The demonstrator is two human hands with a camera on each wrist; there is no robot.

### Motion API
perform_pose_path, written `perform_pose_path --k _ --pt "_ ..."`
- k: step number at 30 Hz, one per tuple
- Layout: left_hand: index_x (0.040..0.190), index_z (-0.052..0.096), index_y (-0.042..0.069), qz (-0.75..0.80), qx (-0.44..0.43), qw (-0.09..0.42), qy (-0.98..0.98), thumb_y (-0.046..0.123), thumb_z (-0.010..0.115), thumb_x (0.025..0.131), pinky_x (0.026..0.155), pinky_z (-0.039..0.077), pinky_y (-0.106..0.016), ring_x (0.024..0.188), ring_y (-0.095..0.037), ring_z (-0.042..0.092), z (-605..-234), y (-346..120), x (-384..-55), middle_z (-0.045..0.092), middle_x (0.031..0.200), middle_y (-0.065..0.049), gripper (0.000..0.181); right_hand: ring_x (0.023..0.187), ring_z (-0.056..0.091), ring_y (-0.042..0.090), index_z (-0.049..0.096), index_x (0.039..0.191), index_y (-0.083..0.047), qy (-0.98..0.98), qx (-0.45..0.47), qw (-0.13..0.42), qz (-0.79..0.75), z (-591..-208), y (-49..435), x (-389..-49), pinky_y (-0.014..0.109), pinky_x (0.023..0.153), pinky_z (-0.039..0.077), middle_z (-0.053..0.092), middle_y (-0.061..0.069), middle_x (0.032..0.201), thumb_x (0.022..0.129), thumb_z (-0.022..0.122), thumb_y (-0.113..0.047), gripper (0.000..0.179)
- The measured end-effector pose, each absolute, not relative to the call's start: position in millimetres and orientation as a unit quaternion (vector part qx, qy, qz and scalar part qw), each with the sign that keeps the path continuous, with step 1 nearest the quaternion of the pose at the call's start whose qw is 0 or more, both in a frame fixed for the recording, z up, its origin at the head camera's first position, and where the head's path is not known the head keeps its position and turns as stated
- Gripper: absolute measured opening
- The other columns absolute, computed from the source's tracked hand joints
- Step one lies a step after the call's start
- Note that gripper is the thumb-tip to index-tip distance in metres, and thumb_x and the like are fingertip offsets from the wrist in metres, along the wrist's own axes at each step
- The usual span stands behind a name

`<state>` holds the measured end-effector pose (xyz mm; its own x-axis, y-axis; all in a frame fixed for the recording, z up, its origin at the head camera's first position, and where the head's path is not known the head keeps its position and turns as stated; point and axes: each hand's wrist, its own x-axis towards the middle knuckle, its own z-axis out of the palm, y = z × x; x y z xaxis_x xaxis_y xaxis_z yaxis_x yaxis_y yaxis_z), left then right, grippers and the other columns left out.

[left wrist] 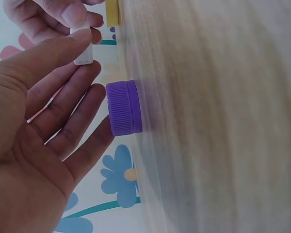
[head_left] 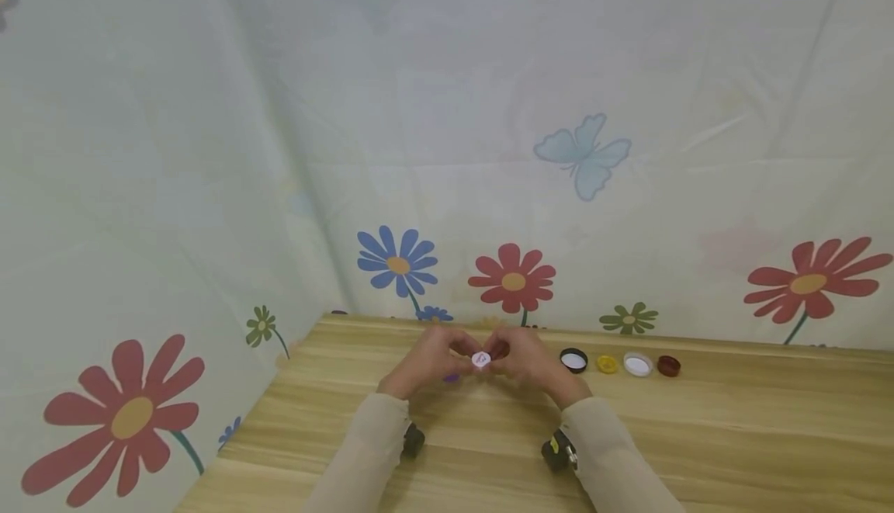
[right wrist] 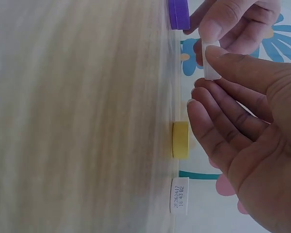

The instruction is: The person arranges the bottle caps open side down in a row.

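Observation:
A small white bottle cap (head_left: 480,359) with printing on its top is held between both hands, a little above the wooden table. My left hand (head_left: 431,359) pinches one side of it with thumb and fingertips. Across from it, my right hand (head_left: 525,361) pinches the other side. Seen edge-on in the left wrist view, the white cap (left wrist: 84,54) is partly covered by thumbs and fingers. A ribbed purple cap (left wrist: 123,108) stands on the table beside the left hand's little finger; in the head view that hand mostly hides it.
Right of the hands, a row of caps lies on the table (head_left: 768,420): a black-rimmed one (head_left: 573,360), a yellow one (head_left: 607,364), a white one (head_left: 638,364) and a dark red one (head_left: 668,365). A flowered curtain (head_left: 447,148) hangs behind the table's far edge.

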<state>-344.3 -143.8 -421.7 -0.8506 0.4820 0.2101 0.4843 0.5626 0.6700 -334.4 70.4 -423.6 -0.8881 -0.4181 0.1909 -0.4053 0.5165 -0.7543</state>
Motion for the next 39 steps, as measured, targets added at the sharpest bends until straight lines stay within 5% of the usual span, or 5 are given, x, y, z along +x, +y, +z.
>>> perform_pose_path --k 10,39 --pt "0.103 0.082 0.011 -0.36 -0.277 -0.012 -0.891 0.007 0.088 0.086 0.079 0.056 -0.03 0.09 -0.012 0.068 -422 -145 -343 0.078 0.095 0.005 0.019 0.082 0.065 0.014 0.073 0.097 -0.005 0.879 -0.254 0.001 -0.403 -424 68 -331 0.032 0.076 0.057 0.072 0.0 0.088 0.086 0.087 -0.001 0.018" --pt "0.097 0.081 0.012 -0.338 -0.264 -0.027 -0.903 0.004 0.09 0.084 0.086 0.057 -0.032 0.084 -0.01 0.067 -428 -144 -342 0.075 0.087 0.007 0.018 0.084 0.062 0.016 0.072 0.094 -0.007 0.902 -0.249 0.0 -0.353 -427 59 -325 0.042 0.087 0.055 0.07 0.0 0.087 0.086 0.087 -0.003 0.017"
